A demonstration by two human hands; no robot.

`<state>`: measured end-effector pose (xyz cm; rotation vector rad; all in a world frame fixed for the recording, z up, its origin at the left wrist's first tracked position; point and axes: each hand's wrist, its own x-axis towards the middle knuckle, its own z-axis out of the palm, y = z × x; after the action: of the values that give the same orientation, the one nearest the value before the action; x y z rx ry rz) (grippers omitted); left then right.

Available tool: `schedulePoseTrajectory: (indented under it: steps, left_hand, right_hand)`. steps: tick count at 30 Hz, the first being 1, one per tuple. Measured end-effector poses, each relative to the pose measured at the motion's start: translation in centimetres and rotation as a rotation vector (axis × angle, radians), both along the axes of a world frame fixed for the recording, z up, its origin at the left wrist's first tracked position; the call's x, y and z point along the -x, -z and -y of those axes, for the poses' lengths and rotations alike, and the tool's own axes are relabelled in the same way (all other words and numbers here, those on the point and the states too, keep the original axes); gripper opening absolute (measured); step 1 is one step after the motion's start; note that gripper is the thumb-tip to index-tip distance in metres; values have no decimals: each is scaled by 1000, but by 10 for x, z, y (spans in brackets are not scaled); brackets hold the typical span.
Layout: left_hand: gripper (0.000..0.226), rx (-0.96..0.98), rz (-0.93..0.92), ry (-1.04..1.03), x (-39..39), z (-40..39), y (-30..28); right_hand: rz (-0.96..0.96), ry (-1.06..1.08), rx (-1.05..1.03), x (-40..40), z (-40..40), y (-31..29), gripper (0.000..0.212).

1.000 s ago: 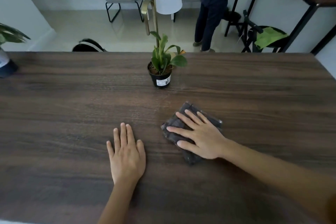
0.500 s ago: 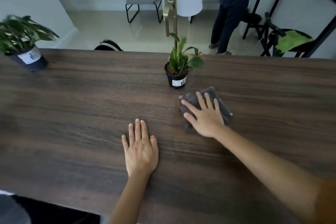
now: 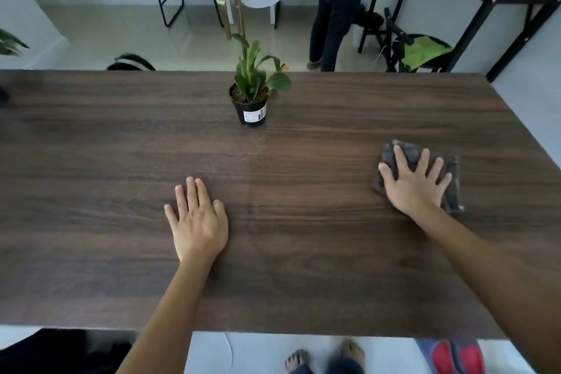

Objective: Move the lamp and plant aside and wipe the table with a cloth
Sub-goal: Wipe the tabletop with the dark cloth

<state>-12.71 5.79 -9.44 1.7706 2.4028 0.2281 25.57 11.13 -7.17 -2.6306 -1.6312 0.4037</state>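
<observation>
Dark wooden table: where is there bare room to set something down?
The dark wooden table is bare left of the small potted plant in a black pot, and between the flat left hand and the right hand pressing the grey cloth. Only the far middle holds anything.

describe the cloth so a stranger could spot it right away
Start from the dark wooden table and go to its right side. There the right hand presses flat on the cloth, a crumpled dark grey rag, the only fabric on the tabletop.
</observation>
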Motion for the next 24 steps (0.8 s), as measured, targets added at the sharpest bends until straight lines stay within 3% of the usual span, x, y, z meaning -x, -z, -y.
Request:
schedulePoseTrajectory:
  steps: [2, 6, 9, 11, 15, 18, 20, 24]
  left_hand:
    - [61, 15, -5, 15, 0, 0, 0]
    - [61, 29, -8, 61, 2, 2, 1]
    - [61, 19, -10, 165, 3, 5, 1]
    - [62, 7, -21, 286, 1, 8, 2]
    - [71, 6, -49, 523, -23, 19, 5]
    - [66, 3, -60, 543, -38, 15, 4]
    - [63, 20, -47, 520, -43, 13, 3]
    - [63, 10, -37, 526, -45, 13, 5]
  right_hand:
    - [-12, -86, 13, 61, -7, 3, 70]
    - [-66, -656, -198, 179, 87, 18, 62]
    - [-86, -886, -229, 161, 167, 16, 56]
    - [-63, -753, -216, 88, 190, 18, 57]
    - [128, -20, -102, -81, 203, 15, 73]
    - [11, 435, -45, -120, 170, -2, 79]
    - [-12, 434, -53, -80, 144, -1, 72]
    - [68, -163, -226, 87, 147, 23, 64]
